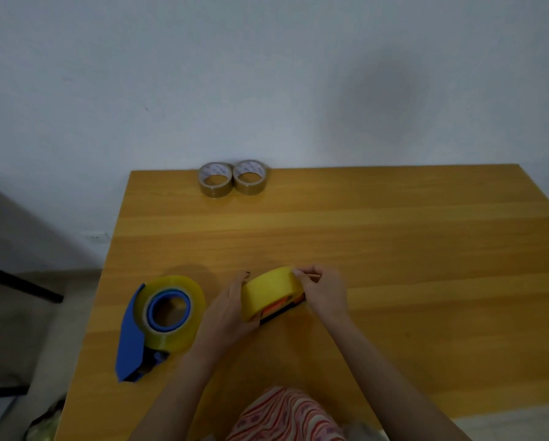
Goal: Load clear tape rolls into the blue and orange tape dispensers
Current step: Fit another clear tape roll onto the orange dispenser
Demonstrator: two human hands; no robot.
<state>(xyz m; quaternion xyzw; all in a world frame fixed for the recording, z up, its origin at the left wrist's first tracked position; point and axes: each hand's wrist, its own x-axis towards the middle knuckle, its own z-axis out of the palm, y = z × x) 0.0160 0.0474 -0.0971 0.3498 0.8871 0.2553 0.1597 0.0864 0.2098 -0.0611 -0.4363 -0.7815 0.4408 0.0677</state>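
Note:
The blue tape dispenser point(133, 338) lies flat at the table's front left with a clear yellowish tape roll point(184, 319) seated on its hub. A second clear yellowish roll point(271, 291) stands on edge in the orange dispenser point(281, 308), of which only a strip of orange and black shows beneath the roll. My left hand point(228, 310) grips this roll and dispenser from the left side. At the roll's upper right rim my right hand point(321, 291) pinches the tape with its fingertips.
Two brown tape rolls point(216, 181) point(251, 178) lie side by side at the far edge of the wooden table point(394, 249), against a pale wall. A dark piece of furniture point(18, 281) stands left of the table. Patterned clothing point(286, 415) shows at the near edge.

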